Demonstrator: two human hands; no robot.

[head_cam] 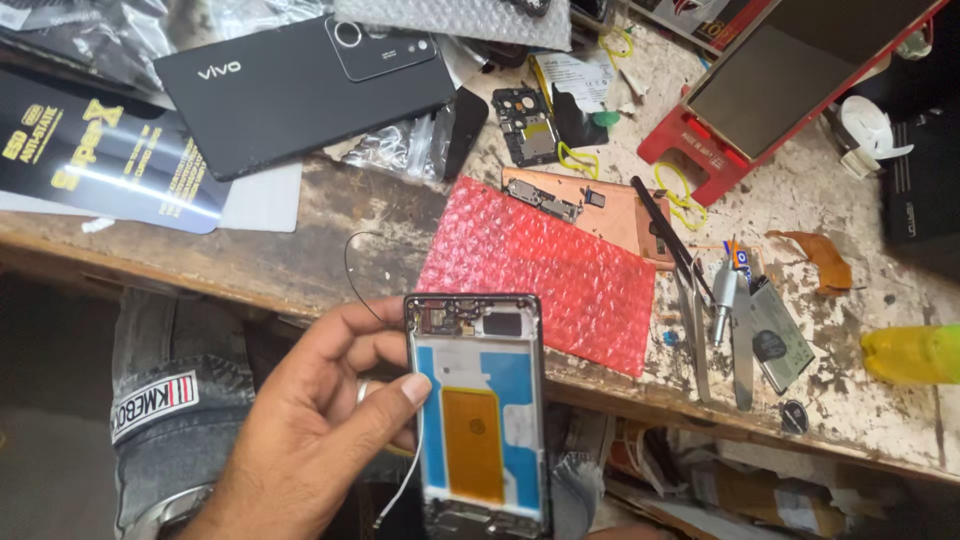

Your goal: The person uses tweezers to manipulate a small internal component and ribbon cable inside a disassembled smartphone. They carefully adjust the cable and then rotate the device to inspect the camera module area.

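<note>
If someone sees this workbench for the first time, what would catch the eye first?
Probably the opened phone frame at bottom centre, its blue and orange inside exposed, held by the left hand. Just above it, a bright red bubble-wrap sheet lies on the worn wooden bench. At upper left, a black phone back cover rests among plastic bags.
</note>
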